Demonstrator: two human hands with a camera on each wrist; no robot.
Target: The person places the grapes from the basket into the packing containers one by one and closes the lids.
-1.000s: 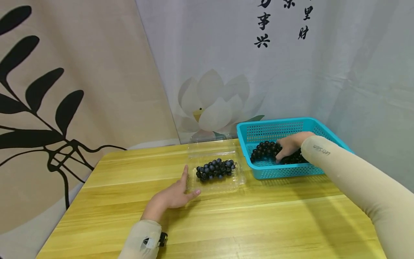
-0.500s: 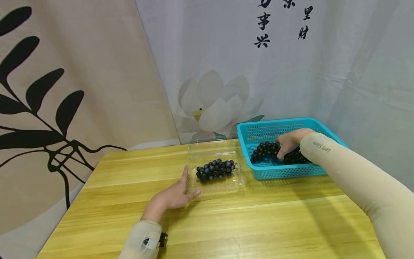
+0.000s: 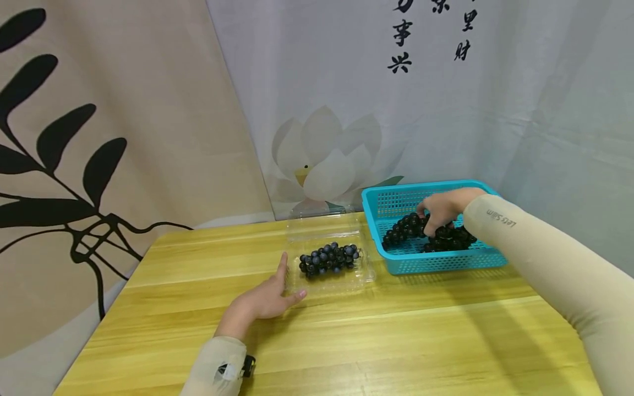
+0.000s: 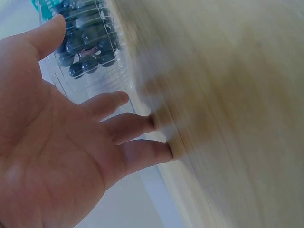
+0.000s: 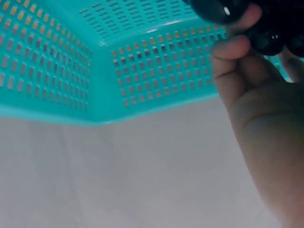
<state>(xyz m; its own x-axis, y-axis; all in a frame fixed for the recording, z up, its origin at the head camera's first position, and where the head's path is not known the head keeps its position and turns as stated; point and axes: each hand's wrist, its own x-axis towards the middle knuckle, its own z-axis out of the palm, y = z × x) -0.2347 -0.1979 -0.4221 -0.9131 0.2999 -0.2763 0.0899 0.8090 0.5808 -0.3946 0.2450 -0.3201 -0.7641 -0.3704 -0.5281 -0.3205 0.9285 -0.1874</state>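
In the head view, my left hand (image 3: 264, 300) lies with fingers spread and thumb out at the near left corner of a clear plastic clamshell box (image 3: 344, 284). Its lid is up, and a bunch of dark grapes (image 3: 329, 259) lies inside. The left wrist view shows the palm, with the box's ridged side beside the fingers. Over the turquoise basket (image 3: 436, 265), my right hand (image 3: 442, 210) grips a bunch of dark grapes (image 3: 449, 238) with curled fingers. Seen from the right wrist, the fingers (image 5: 232, 50) close around the dark berries (image 5: 266, 42); part of the bunch is out of frame.
Another bunch of grapes (image 3: 402, 230) lies at the left of the basket. The wooden table (image 3: 346, 341) spreads out in front of both containers. Behind it hangs a printed curtain (image 3: 198, 137). The basket's perforated wall (image 5: 156, 71) stands beside my right hand.
My right hand has risen slightly in the basket, and more of the grapes beneath it now show. My left hand and the box have stayed in place.
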